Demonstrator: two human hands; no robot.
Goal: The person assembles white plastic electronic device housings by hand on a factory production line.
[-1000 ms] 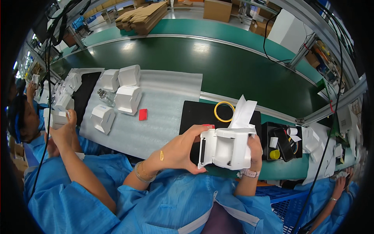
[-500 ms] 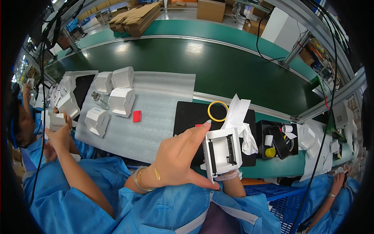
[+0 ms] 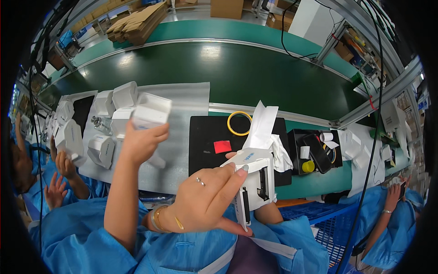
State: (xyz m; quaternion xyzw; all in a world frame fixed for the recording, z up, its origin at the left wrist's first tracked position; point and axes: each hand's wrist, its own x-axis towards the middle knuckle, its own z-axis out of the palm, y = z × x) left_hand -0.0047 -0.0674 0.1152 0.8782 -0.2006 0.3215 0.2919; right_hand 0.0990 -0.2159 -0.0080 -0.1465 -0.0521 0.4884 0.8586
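Note:
A white plastic housing (image 3: 263, 176) with black strips and an open compartment, like a small printer, is held up in front of me. My left hand (image 3: 205, 194), wearing a ring and bangles, is closed on its left side, thumb below and fingers above. My right hand (image 3: 230, 155) is mostly hidden behind the housing; only a fingertip shows past its far edge, and the forearm comes up below. Just beyond lies a black mat (image 3: 200, 157) bearing a red card (image 3: 222, 146), a yellow tape roll (image 3: 239, 123) and crumpled white paper (image 3: 260, 125).
At left, a co-worker's hand (image 3: 145, 144) holds another white housing (image 3: 153, 109) over a foam sheet (image 3: 182, 132) with several more housings and a glass bottle (image 3: 101, 124). A black box (image 3: 296, 166) of small items stands right, above a blue crate (image 3: 335, 228).
The housing in my hands has tilted, showing more of its outer face. The co-worker's arm has reached forward over the sheet with a white housing. The red card on the mat is now uncovered.

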